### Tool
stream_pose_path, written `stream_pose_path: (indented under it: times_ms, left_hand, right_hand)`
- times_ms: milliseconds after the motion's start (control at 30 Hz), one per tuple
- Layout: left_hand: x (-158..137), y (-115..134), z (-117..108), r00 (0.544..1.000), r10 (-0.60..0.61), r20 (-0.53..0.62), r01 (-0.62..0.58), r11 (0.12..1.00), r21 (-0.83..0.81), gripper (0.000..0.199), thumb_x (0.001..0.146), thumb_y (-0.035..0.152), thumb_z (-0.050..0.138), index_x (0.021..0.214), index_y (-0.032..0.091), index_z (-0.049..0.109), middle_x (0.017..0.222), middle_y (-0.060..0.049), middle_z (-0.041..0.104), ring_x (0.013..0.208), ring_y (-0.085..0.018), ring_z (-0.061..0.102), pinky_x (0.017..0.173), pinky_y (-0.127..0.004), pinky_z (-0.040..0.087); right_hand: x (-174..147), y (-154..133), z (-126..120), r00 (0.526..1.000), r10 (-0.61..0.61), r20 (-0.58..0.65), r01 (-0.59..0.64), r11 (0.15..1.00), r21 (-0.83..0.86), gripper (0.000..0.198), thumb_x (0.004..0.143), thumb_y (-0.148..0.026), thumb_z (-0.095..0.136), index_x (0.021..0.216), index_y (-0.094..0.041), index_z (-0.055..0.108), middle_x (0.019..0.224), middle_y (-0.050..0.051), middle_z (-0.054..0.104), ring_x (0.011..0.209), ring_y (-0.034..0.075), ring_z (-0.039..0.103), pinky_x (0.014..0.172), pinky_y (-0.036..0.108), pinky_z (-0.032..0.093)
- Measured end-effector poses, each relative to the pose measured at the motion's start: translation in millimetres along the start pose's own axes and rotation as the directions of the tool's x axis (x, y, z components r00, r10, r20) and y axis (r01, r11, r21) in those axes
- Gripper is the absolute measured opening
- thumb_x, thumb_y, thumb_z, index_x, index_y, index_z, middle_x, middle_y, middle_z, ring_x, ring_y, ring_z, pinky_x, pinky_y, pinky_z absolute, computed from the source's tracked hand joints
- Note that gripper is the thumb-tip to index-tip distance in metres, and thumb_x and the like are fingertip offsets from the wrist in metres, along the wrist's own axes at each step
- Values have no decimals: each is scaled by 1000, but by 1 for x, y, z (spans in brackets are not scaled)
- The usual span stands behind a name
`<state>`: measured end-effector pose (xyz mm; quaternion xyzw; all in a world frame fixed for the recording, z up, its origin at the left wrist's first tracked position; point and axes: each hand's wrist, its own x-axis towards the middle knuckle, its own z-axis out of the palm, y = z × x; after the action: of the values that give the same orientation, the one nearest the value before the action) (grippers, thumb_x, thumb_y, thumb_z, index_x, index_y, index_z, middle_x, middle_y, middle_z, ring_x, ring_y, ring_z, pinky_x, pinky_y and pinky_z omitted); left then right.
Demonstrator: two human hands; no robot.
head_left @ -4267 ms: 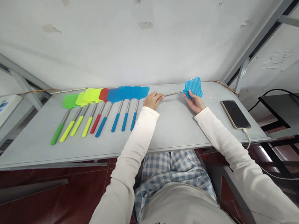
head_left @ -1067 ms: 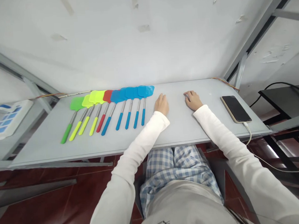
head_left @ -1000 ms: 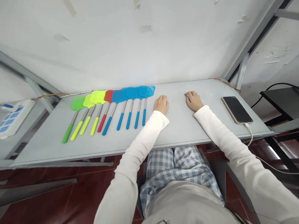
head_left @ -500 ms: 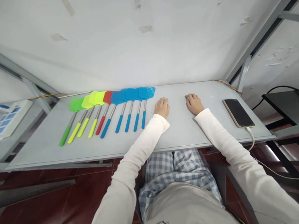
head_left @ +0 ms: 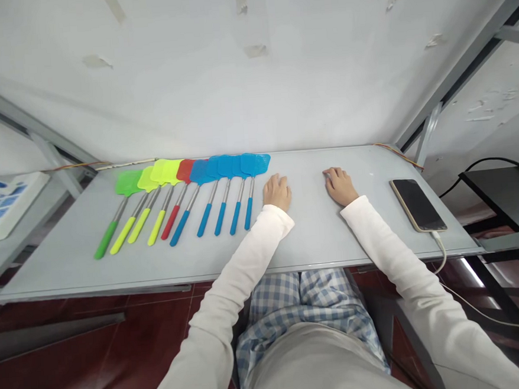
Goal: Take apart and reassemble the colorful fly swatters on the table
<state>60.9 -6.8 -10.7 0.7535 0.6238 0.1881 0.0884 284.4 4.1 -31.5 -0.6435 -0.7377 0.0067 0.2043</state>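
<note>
My left hand [head_left: 277, 192] rests palm down on the grey table [head_left: 311, 232], fingers a little apart and holding nothing. It is just right of a row of fly swatters with metal shafts, overlapping at their heads. From the left they run green [head_left: 106, 238], several yellow [head_left: 157, 228], one red [head_left: 171, 222] and several blue [head_left: 248, 213]; the last blue swatter is closest to that hand. Farther right, my right hand [head_left: 341, 186] also lies on the tabletop with its fingers stretched forward and nothing in them.
A phone [head_left: 418, 204] with a white charging cable [head_left: 442, 250] lies at the table's right side. At the far left is a white and blue object [head_left: 9, 209] on another surface. Behind the table stands a white wall [head_left: 323, 95]; metal frame posts [head_left: 463, 59] flank it.
The head view has shifted slightly, moving the whole scene a little. My left hand's fingers look slightly more spread. The swatters and right hand keep their places on the table.
</note>
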Motion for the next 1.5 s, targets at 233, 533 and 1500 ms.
stream_pose_path:
  times_ms: [233,533,1500]
  left_hand:
    - [-5,-12,-11,920,-327,-215,359,925,126,37,88,11,36,118,13,57,130,-21,54,123,-32,49,102,-49,36]
    - [1,-39,-10,882,-371,-291,421,898,131,40,80,3,38,116,9,54,135,-27,47,119,-34,50,94,-48,40]
    - [14,-49,-22,992,103,-79,-112,987,-119,33,81,6,48,111,15,60,107,-11,55,96,-20,61,92,-36,49]
  right_hand:
    - [0,3,3,999,-41,-35,40,999,-24,40,90,-22,35,122,-12,56,120,20,56,104,31,53,90,46,43]
    - [0,4,3,999,-40,-21,39,999,-29,40,91,-23,35,124,-12,55,123,19,56,106,31,53,92,47,43]
    - [-2,-13,-3,948,-207,-242,236,966,101,41,90,-24,38,128,-13,49,128,21,50,119,31,48,101,50,40]
